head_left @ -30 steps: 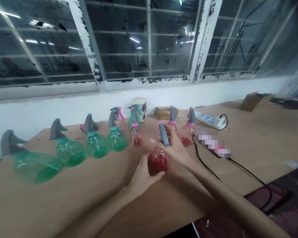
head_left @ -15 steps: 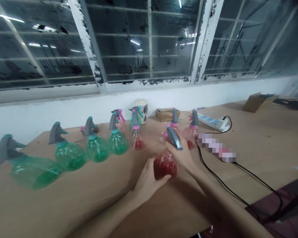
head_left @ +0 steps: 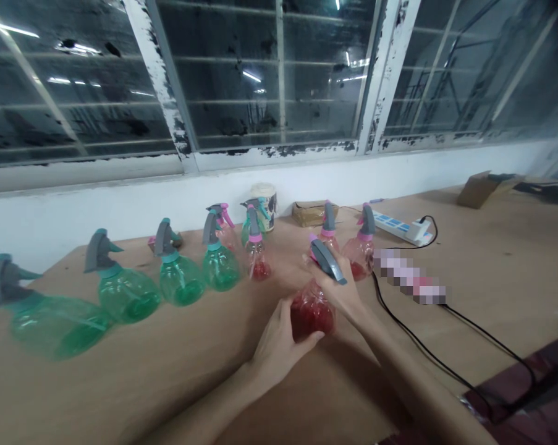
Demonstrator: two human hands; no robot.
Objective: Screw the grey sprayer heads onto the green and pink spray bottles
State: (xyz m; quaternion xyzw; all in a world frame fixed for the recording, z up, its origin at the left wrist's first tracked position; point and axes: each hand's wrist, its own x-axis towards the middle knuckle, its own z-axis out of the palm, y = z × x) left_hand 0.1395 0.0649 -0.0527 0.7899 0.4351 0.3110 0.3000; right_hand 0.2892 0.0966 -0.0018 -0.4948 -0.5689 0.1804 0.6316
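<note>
A clear pink spray bottle [head_left: 313, 312] with red liquid inside stands in front of me, between my hands. My left hand [head_left: 285, 337] curves around its lower left side, thumb across the front. Around the neck, just under the grey and pink trigger head [head_left: 325, 259], my right hand [head_left: 337, 284] is closed; its fingertips are partly hidden behind the bottle. Close behind the right hand are two more pink spray bottles [head_left: 359, 253]. Another small pink spray bottle [head_left: 259, 262] with red liquid stands to the left of the held one.
Several green spray bottles [head_left: 128, 293] line the table's left side. A paper cup [head_left: 264, 207] and a brown package [head_left: 313, 213] sit by the wall. To the right are a white power strip [head_left: 394, 225], black cables [head_left: 413, 337] and an open cardboard box [head_left: 482, 188].
Both hands keep their hold on the pink spray bottle, which has hardly moved. The view has shifted slightly, so the green bottles at the left appear a little further left.
</note>
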